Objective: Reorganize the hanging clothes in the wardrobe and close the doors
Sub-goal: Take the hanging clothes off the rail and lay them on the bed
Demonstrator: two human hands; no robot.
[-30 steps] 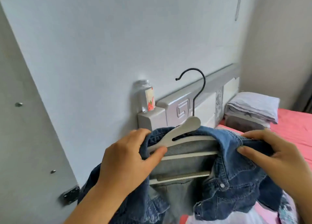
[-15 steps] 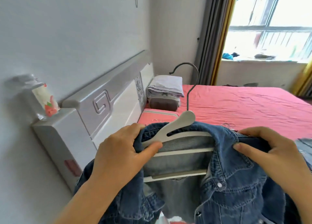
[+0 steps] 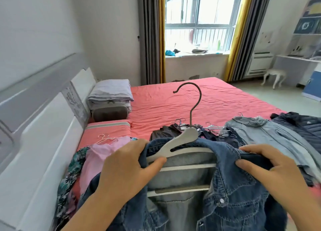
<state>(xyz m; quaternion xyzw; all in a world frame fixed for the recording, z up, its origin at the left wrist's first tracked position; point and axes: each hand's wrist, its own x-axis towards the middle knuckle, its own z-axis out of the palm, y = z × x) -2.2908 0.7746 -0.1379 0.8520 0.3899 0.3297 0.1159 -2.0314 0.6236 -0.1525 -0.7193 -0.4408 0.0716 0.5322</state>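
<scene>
A denim jacket (image 3: 231,187) hangs on a pale hanger (image 3: 180,142), held up in front of the person over the near edge of the bed (image 3: 173,98). The hanger's long axis runs left to right across the view, roughly level, with its shoulders under the jacket's shoulders. Its dark metal hook (image 3: 192,100) stands upright above the middle and curls over to the left. The jacket's collar is at the top and its open front faces the camera, so the lower bars of the hanger and the grey lining show between the two front panels.

The left hand (image 3: 125,168) grips the left shoulder of the jacket, fingers curled over the denim and thumb pressed against the hanger's arm. The right hand (image 3: 271,164) pinches the right shoulder and collar between thumb and curled fingers.

Along the near edge of the bed lie other clothes: a pink garment (image 3: 102,154) and a floral one (image 3: 73,175) towards the near left corner, a dark pile with thin wire hangers (image 3: 215,128) just behind the hook's base, a light denim piece (image 3: 264,133) to the right, and a dark quilted jacket (image 3: 302,124) at the right edge. Folded bedding (image 3: 111,93) sits at the far left corner against the headboard (image 3: 43,126). Beyond the bed's far edge is a window (image 3: 198,18) with grey and yellow curtains.
</scene>
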